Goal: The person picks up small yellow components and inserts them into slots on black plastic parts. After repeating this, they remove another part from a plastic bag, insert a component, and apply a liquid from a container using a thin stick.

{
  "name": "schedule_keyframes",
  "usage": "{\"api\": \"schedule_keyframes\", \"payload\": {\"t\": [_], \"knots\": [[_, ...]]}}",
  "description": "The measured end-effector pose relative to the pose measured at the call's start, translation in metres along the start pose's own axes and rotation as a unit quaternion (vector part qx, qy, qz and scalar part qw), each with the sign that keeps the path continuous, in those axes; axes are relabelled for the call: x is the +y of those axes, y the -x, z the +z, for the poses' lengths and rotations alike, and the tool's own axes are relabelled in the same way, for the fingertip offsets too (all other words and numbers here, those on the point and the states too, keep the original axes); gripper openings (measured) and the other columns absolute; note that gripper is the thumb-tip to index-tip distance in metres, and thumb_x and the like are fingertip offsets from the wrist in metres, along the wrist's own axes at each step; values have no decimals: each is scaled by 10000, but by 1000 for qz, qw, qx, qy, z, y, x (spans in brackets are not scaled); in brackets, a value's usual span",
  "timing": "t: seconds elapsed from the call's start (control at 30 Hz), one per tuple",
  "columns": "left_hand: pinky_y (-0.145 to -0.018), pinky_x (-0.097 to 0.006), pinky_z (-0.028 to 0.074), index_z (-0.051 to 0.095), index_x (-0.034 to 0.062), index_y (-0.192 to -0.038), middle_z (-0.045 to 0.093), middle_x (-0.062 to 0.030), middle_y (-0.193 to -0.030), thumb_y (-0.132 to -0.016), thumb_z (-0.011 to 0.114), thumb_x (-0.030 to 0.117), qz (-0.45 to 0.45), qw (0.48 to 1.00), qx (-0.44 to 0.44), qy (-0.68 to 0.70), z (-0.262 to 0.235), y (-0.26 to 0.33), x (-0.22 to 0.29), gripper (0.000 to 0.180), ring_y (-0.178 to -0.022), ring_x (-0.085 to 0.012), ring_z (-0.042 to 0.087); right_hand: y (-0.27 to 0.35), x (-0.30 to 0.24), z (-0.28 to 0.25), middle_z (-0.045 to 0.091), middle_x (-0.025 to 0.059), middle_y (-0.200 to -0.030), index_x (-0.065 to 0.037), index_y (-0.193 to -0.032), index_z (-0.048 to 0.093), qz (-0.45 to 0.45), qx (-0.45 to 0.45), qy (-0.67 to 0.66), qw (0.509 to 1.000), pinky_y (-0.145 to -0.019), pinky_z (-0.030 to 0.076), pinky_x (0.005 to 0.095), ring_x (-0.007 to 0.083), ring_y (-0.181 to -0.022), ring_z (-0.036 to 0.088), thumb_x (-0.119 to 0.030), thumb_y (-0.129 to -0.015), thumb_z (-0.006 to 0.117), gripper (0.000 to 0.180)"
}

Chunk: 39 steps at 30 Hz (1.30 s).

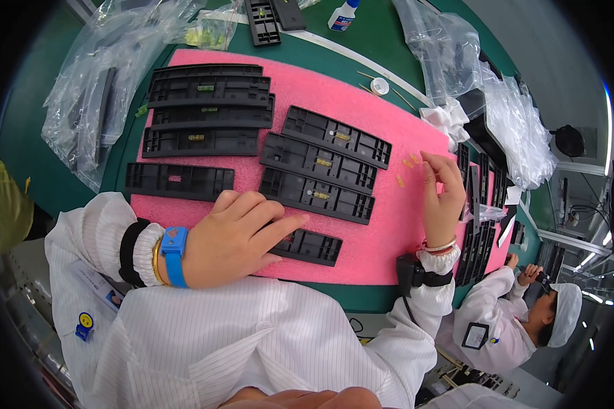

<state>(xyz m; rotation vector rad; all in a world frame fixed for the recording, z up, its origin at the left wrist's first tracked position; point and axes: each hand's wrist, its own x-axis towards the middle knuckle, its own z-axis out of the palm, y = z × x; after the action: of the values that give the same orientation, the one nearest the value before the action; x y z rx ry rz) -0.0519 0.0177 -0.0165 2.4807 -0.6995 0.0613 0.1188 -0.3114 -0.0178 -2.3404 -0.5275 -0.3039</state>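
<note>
My left hand (235, 238) spans the left end of a black ribbed plastic panel (314, 247) near the front of the pink foam mat (348, 262). The index finger is at the panel's upper edge and the thumb at its lower edge; the palm hides the rest. To the right, my right hand (445, 194) has thumb and index brought together beside several small yellow tubes (411, 161) on the mat. Whatever those fingertips hold cannot be made out. Three panels (320, 162) with yellowish tubes lie above my left hand. A panel (179, 180) with a pinkish insert lies just beyond its knuckles.
More black panels (208, 92) overlap at the mat's far left. Clear plastic bags (102, 88) bulge at the left and back right. A bottle with a blue cap (343, 15), a small white cup (379, 86) and thin sticks are behind. A co-worker (505, 317) sits at the right.
</note>
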Motion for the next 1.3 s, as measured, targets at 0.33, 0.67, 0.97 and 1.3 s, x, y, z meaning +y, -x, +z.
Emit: {"api": "schedule_keyframes", "payload": {"t": [0.33, 0.67, 0.97, 1.3], "knots": [[-879, -406, 385, 620, 148, -1410, 587, -35, -1178, -678, 873, 311, 14, 999, 35, -10, 10, 7, -2, 791, -1061, -233, 545, 2, 6, 12, 647, 110, -1008, -21, -1166, 761, 0, -30, 36, 999, -830, 505, 309, 238, -924, 641, -10, -975, 685, 206], [-934, -413, 387, 584, 132, -1407, 582, -38, -1183, -771, 829, 322, 42, 999, 21, -1, 5, 5, -1, 707, -1114, -234, 531, 8, 21, 12, 648, 106, -973, 37, -1035, 648, 10, -21, 74, 997, -841, 501, 315, 214, -924, 636, 6, -987, 642, 58], [-941, -434, 366, 565, 117, -1444, 564, -70, -1238, -746, 840, 283, 19, 999, -22, -13, -3, 5, 2, 769, -1122, -268, 515, 26, -38, 1, 620, 48, -1026, 23, -1219, 664, 97, 39, -231, 967, -841, 485, 254, 132, -918, 592, -34, -1046, 607, 191], [-923, -433, 368, 555, 98, -1445, 564, -97, -1230, -744, 834, 222, 35, 999, -15, -6, -3, 4, 3, 765, -1124, -297, 524, 56, -92, 5, 602, 45, -1044, 9, -1279, 618, 94, -6, -514, 853, -873, 477, 301, 140, -913, 563, -88, -1088, 560, 222]]}}
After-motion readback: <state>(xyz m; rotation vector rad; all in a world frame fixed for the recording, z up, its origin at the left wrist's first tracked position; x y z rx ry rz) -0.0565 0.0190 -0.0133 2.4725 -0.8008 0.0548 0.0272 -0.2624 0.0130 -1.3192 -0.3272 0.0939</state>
